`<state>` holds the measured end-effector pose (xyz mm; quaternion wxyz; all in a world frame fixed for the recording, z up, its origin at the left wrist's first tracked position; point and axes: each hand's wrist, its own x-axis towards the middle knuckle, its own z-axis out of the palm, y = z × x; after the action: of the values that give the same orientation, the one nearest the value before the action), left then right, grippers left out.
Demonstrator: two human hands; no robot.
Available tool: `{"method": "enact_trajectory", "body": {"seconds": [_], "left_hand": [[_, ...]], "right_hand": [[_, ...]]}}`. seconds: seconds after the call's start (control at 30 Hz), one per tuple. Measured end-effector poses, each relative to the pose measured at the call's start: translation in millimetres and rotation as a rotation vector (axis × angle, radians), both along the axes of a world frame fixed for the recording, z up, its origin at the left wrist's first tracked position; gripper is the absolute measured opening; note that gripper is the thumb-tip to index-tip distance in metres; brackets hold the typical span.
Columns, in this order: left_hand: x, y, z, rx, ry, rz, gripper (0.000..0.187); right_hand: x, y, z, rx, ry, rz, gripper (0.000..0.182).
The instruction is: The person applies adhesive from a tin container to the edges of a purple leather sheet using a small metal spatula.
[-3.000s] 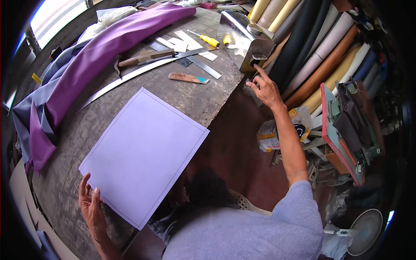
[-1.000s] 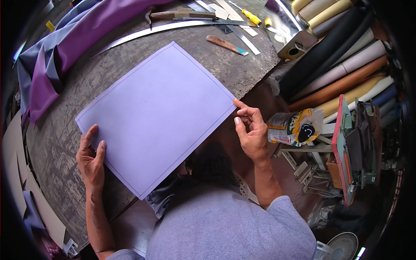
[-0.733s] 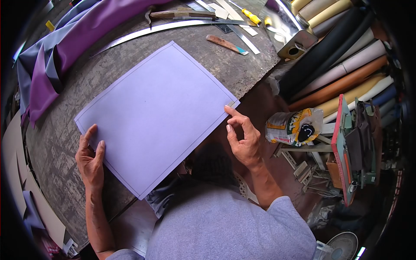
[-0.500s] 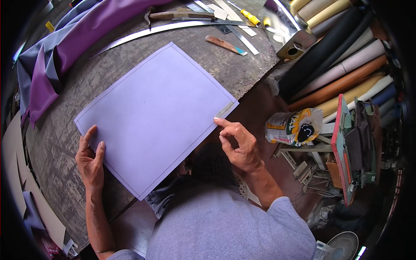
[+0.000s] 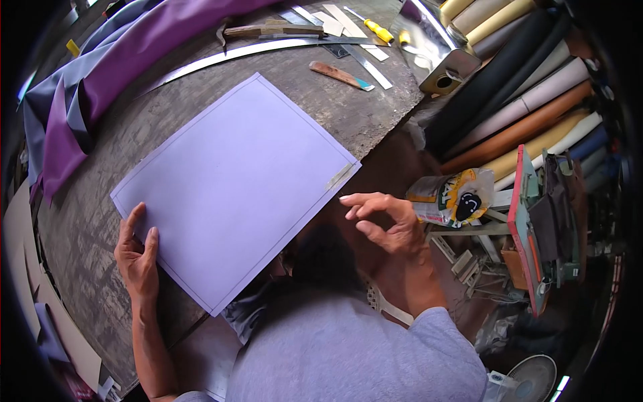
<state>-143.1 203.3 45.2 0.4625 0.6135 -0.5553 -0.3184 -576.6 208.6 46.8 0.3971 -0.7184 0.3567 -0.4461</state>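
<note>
A lavender rectangular sheet lies tilted on the worn table, with a thin dark line running inside its border. My left hand grips its left edge, thumb over the surface and the other fingers partly hidden. Near the right corner, a short greyish strip sits along the border. My right hand hovers just off the right edge, fingers apart and bent, holding nothing.
Purple fabric drapes over the table's far left. At the back lie a long metal ruler, a wooden-handled knife and a yellow screwdriver. Rolls of material and a printed bag stand right of the table edge.
My right hand has lifted off the strip near the sheet's right corner and moved right, its fingers opening. My left hand stays at the sheet's edge. The view has shifted slightly.
</note>
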Motion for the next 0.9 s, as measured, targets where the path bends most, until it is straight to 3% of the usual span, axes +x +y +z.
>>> {"method": "enact_trajectory", "body": {"seconds": [0.07, 0.13, 0.17, 0.23, 0.33, 0.5, 0.6, 0.7, 0.8, 0.9], "left_hand": [[4.0, -0.8, -4.6, -0.004, 0.000, -0.010, 0.045], [-0.2, -0.8, -0.6, 0.002, 0.006, -0.005, 0.044], [0.7, -1.2, -1.5, -0.011, 0.003, -0.011, 0.043], [6.0, -1.4, -8.4, -0.026, 0.003, -0.013, 0.042], [4.7, -1.2, -8.8, -0.030, -0.001, 0.003, 0.042], [0.9, -1.2, -1.0, 0.001, -0.035, 0.015, 0.041], [1.5, -1.6, -2.2, 0.005, -0.045, 0.016, 0.041], [0.6, -1.7, -1.3, 0.008, -0.028, 0.015, 0.041], [1.2, -1.5, -1.4, 0.009, -0.033, 0.009, 0.041], [-3.0, -0.8, 3.4, 0.014, -0.047, 0.018, 0.041]], "right_hand": [[-27.9, -7.5, 4.9, -0.002, -0.133, -0.146, 0.015], [-58.1, -29.9, 18.6, -0.106, 0.120, -0.533, 0.013], [-78.7, -44.8, 21.5, -0.197, 0.431, -0.745, 0.015], [-125.1, -76.6, 8.9, -0.228, 0.589, -0.881, 0.018], [-176.0, -113.3, 3.1, -0.228, 0.768, -0.830, 0.020], [-217.9, -164.1, 16.3, -0.236, 1.081, -0.629, 0.043], [-213.7, -187.5, 35.7, 0.059, 1.296, -0.508, 0.049], [-212.3, -211.8, 43.5, 0.442, 1.341, -0.405, 0.053], [-215.0, -210.1, 47.0, 0.374, 1.310, -0.405, 0.052], [-217.9, -186.6, 50.4, 0.105, 1.190, -0.514, 0.048]]}}
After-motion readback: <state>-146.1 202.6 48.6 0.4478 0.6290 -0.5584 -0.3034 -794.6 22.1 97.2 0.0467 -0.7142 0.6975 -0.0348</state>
